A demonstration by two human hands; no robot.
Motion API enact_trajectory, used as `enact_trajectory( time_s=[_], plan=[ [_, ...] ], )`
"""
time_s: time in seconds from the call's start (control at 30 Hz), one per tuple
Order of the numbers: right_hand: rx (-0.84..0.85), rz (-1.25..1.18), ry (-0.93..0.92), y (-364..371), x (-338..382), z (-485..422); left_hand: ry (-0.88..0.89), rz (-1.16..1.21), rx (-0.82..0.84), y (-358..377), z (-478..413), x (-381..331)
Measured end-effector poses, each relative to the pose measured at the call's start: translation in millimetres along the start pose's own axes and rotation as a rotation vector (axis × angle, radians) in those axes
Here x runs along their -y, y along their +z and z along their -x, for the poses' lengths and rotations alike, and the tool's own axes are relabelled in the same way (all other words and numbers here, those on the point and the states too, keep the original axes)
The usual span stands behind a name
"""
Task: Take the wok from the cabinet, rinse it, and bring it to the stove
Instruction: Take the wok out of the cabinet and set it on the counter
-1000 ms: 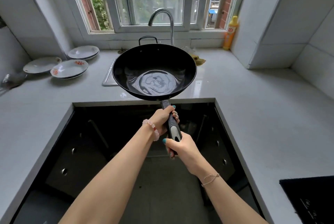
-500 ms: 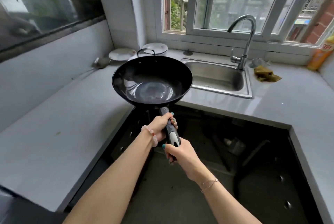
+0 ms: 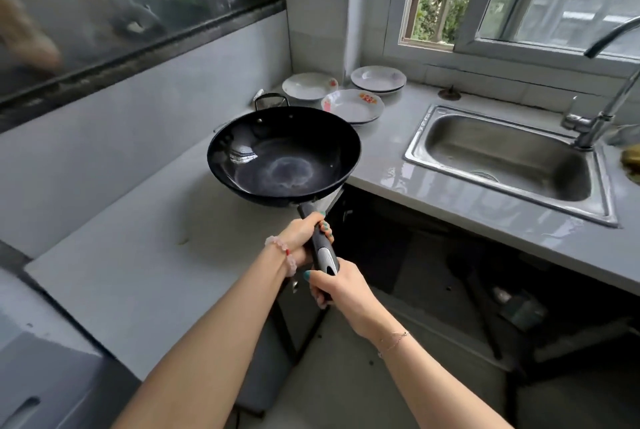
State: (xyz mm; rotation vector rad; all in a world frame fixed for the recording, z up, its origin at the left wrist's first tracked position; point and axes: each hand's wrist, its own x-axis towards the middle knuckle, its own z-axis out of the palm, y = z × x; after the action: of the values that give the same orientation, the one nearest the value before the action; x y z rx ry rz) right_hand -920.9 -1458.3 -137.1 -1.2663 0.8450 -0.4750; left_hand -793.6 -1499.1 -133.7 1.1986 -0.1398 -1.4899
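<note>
Both hands are wrapped round the one black-and-grey handle: the left hand higher up near the bowl, the right hand at its end. They hold the round black metal wok level in the air, above the edge of the pale grey stone surface, left of the steel sink. Its floor has a wet-looking sheen, so I'd judge fetching and rinsing done. What's left is the carry to the stove, which I can't see from here.

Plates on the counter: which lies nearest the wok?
The front plate, its edge hidden behind the wok rim; the left plate and back stack sit farther off.
</note>
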Motion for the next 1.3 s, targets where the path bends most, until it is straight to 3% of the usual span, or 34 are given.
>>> enact_trajectory(
  time_s=[0.6, 0.83, 0.97, 1.17, 1.3],
  plan=[
    [0.11, 0.013, 0.082, 25, -6, -77, -0.016, -0.021, -0.12, -47, -42, -44],
    [0.15, -0.104, 0.18, 21, -8, -77, -0.012, -0.033, -0.114, -46, -32, -40],
    [0.199, -0.255, 0.27, 15, -7, -69, 0.025, -0.155, -0.152, -51, -21, -36],
    [0.076, -0.199, 0.303, -9, -17, -34, 0.104, -0.295, -0.186, -51, 3, -19],
    [-0.049, -0.148, 0.241, -37, -28, 1, 0.123, -0.179, -0.224, -54, 27, 16]
  ],
)
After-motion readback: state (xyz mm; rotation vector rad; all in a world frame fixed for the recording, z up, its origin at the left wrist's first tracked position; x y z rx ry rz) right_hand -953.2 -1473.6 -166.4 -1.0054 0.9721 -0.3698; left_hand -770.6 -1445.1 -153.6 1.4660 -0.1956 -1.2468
